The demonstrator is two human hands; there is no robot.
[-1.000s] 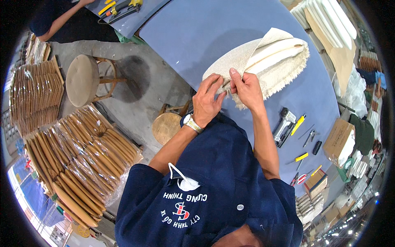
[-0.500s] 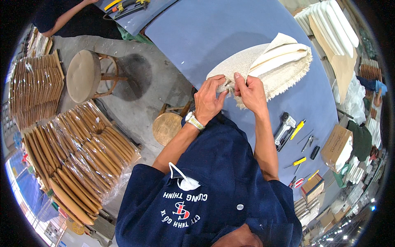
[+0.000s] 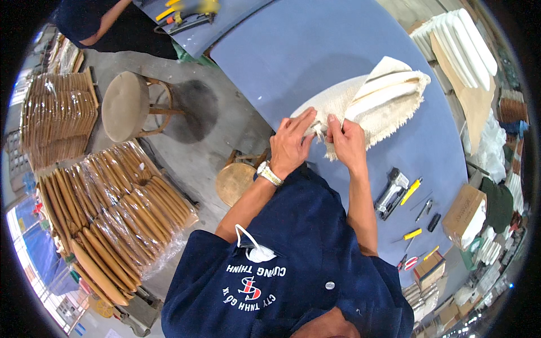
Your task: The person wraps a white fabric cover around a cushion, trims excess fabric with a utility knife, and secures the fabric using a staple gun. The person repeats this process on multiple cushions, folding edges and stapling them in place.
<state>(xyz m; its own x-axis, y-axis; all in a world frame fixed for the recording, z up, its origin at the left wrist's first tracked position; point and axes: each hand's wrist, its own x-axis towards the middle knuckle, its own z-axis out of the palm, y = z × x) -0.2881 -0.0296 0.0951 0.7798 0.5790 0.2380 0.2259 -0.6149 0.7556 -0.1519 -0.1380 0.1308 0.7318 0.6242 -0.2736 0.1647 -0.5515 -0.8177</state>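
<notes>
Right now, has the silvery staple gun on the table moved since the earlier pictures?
No. Judged against the blue table, the staple gun lies in place, beside the yellow tool; the whole view shifted.

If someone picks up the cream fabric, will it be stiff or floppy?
The fabric is probably floppy, because its far part folds back. Its fringed edge may shed threads, since loose strands stick out. Its rough-looking surface suggests little slipping.
</notes>
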